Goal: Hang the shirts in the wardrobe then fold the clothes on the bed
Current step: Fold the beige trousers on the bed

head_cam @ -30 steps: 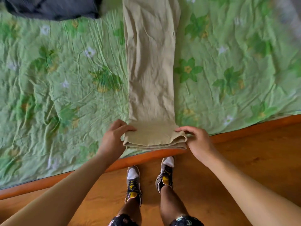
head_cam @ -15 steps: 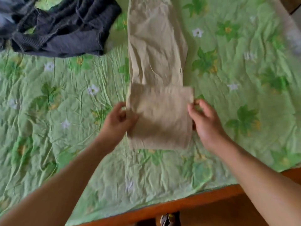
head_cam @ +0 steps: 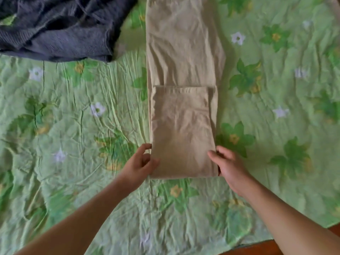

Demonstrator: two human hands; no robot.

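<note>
While the near end sits doubled back on itself, the trousers lie lengthwise down the middle of the bed, a squarish panel on top & the far part running out of the top of view. Left hand is at the panel's left edge near the crease, fingers curled, thumb on the cloth: a pinch on the trousers, as far as I can tell. Right hand mirrors it on the right edge, thumb on top, fingers tucked round the side, gripping. Step in hand, I'd say: the next fold up the length. To do it well, lift both corners evenly, carry the crease straight away from the body, and land it square w/ the side seams. The top layer sits a bit narrower than the layer under it on the right, so line up that side first, then smooth out the wrinkles w/ flat palms before letting go. Watch for the soft sheet bunching underneath. Containers: none in view, no wardrobe, basket or drawer; only the bed bears things, i.e. the trousers and, well apart at far left, a crumpled dark garment not yet folded.
</note>
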